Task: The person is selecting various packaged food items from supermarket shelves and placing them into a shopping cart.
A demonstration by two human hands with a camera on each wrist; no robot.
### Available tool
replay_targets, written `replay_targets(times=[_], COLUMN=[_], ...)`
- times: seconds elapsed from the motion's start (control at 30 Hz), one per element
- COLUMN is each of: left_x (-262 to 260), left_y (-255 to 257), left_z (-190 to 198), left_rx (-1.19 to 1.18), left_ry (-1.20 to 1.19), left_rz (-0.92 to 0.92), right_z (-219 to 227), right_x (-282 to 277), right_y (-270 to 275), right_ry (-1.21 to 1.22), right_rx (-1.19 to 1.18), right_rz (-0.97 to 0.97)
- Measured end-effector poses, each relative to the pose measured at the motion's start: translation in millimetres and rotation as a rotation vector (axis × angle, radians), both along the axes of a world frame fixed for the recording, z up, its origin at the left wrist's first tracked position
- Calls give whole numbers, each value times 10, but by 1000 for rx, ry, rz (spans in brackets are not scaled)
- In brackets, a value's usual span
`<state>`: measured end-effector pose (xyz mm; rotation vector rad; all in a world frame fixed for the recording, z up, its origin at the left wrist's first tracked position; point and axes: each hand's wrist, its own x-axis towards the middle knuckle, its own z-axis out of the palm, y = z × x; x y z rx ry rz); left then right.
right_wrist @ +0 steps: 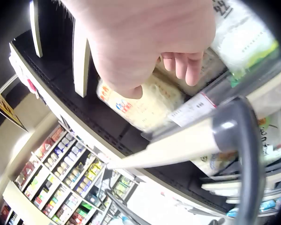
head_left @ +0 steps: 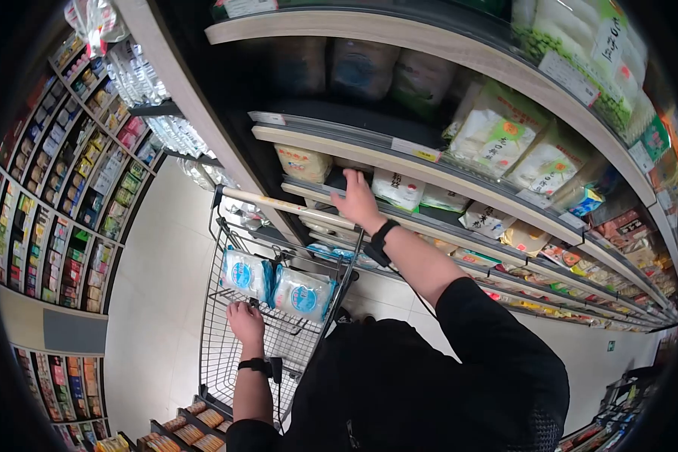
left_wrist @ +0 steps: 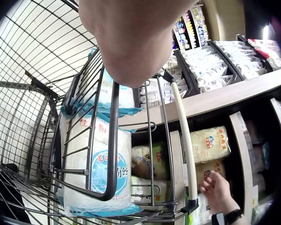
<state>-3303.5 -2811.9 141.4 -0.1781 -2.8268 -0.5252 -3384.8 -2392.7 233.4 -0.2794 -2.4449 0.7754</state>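
My right hand (head_left: 359, 202) reaches into a shelf bay, thumb spread away from the loosely bent fingers. In the right wrist view its thumb overlaps a pale yellow food package (right_wrist: 147, 104), and its fingertips (right_wrist: 193, 75) hang over a brownish package (right_wrist: 210, 68) beside it. My left hand (head_left: 246, 322) is low over the shopping cart (head_left: 226, 369), close to two white-and-blue noodle bags (head_left: 303, 295) in the cart's upper rack. In the left wrist view only part of that hand (left_wrist: 131, 47) shows, above the rack's wires; its fingertips are hidden.
The cart's pale handle (head_left: 286, 207) crosses just in front of the shelf, under my right forearm. Shelf ledges (head_left: 399, 162) with price tags run along the right, stocked with bagged goods (head_left: 497, 128). Across the tiled floor (head_left: 147, 264) stand more stocked shelves (head_left: 60, 188).
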Motion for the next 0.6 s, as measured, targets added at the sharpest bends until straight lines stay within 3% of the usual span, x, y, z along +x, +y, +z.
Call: replay_targets(times=[0.03,0.07,0.13,0.27,0.33,0.4,0.47,0.5,0.6], left_x=[-14,-18,-3,11,0,23,157,129,132], left_y=[-25,-47,-28,-16,-34,12,6,-32,-34], left_z=[-18,-25,-37,-38,-69,-20,-104,-82,-128], left_rx=[10,15,46,106,115,135,148,150,147], left_ry=[21,21,-4,-45,-1,-25,-20,-19,-16], left_rz=[-3,13,57,88,95,79,123,96,59], right_z=[112,368,643,451,449,416,518,393,171], right_x=[-154,-266,-347,-645,-738,-718,-752,-796,-768], right_y=[-8,-28,-101,-146,-172,-77,-73,-54,143], right_ry=[88,-141,-216,-116,-223,-139,-504,-447,-376], right_rx=[-35,-154,-291,-358,-350,-338,-362,-346,-589], right_rz=[-7,-14,26,87,18,1,-42,-59,74])
